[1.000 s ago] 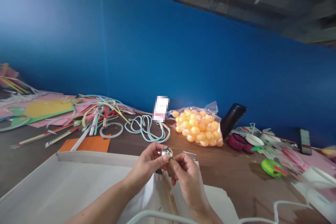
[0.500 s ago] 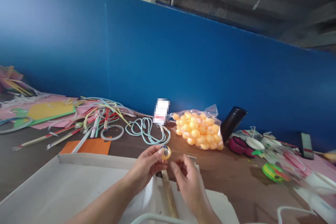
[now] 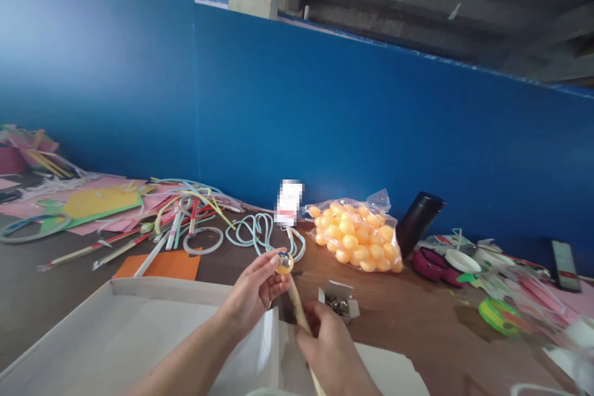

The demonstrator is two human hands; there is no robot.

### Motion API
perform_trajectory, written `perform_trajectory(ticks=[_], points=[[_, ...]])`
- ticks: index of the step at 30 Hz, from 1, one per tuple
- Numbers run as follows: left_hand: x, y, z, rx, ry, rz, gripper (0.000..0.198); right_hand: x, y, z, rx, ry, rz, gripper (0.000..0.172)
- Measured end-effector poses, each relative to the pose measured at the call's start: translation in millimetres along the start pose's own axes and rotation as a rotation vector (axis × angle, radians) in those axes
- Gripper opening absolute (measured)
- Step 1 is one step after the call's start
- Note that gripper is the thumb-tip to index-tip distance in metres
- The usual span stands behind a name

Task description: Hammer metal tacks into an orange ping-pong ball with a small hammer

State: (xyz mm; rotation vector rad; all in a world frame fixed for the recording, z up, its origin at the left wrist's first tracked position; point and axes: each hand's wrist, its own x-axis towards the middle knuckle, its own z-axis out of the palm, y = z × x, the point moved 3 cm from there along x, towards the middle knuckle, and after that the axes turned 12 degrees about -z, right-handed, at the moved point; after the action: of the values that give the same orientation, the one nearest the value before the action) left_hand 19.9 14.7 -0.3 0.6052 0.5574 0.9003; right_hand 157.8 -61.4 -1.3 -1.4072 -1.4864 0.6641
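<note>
Left hand: the left hand (image 3: 253, 292) is held up above the brown table (image 3: 417, 328), thumb and fingertips pinched on a small orange ball (image 3: 284, 263) with a silvery spot on its face.
Ball: it is seen at the upper end of a wooden stick (image 3: 297, 309).
Right hand: the right hand (image 3: 327, 349) is closed around the stick lower down.
Nearby: a small open box (image 3: 338, 302) of metal pieces is set just right of the stick; a clear bag of orange balls (image 3: 355, 238) lies behind; a white tray (image 3: 139, 297) is seen under the left forearm.
</note>
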Motion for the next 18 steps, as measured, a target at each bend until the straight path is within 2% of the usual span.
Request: perform_trajectory(ticks=[5, 11, 15, 18], points=[[1.2, 2.5, -1.4, -0.024, 0.02, 0.017, 0.029, 2.0, -3.8, -4.8, 0.022, 0.076, 0.086, 0.018], [4.5, 3.8, -6.0, -0.049, 0.092, 0.042, 0.022, 1.0, -2.0, -6.0, 0.169, 0.074, 0.119, 0.008], [6.7, 3.3, -8.9, -0.063, 0.124, 0.054, 0.02, -1.0, -4.4, -2.1, 0.297, 0.041, 0.017, 0.031], [7.5, 3.0, -10.2, -0.077, 0.145, 0.072, 0.018, -3.3, -3.7, 0.9, 0.338, 0.031, -0.019, 0.041]])
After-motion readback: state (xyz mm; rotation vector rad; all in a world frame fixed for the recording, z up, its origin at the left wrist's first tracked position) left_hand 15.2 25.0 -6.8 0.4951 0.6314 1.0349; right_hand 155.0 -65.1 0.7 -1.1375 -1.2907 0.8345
